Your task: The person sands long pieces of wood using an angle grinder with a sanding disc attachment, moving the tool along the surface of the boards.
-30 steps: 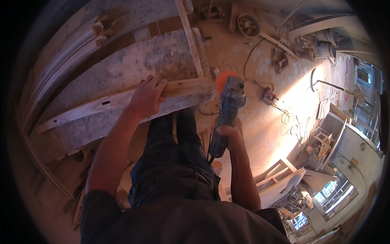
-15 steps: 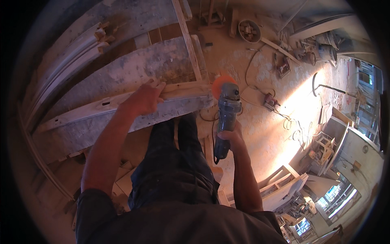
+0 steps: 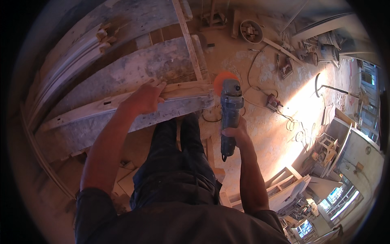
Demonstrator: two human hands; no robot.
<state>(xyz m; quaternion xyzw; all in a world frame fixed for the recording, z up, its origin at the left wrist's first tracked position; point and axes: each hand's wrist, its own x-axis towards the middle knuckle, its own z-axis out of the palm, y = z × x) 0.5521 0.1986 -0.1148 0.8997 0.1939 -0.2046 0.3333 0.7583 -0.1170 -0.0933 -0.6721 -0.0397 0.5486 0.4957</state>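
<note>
My right hand (image 3: 239,134) is wrapped round the body of a dark grey angle grinder (image 3: 231,110), thumb across its handle. An orange sanding disc (image 3: 221,81) shows at the grinder's head, close to the end of a long pale wooden rail (image 3: 185,89). That rail lies along the near side of a worn grey workbench (image 3: 142,63) and has small slots cut in it. My left hand (image 3: 147,97) grips the rail from above near its right part, fingers over the top and thumb on the near side.
A narrow wooden strip (image 3: 187,40) crosses the bench's right end. Curved wooden lengths (image 3: 73,61) are stacked at its far left. On the dusty floor are a reddish power tool (image 3: 273,101) with trailing cables, a bucket of wood offcuts (image 3: 252,31) and a wooden frame (image 3: 284,189).
The grinder in my right hand has shifted slightly to the right, and its handle end has risen a little. My left hand keeps its place on the rail.
</note>
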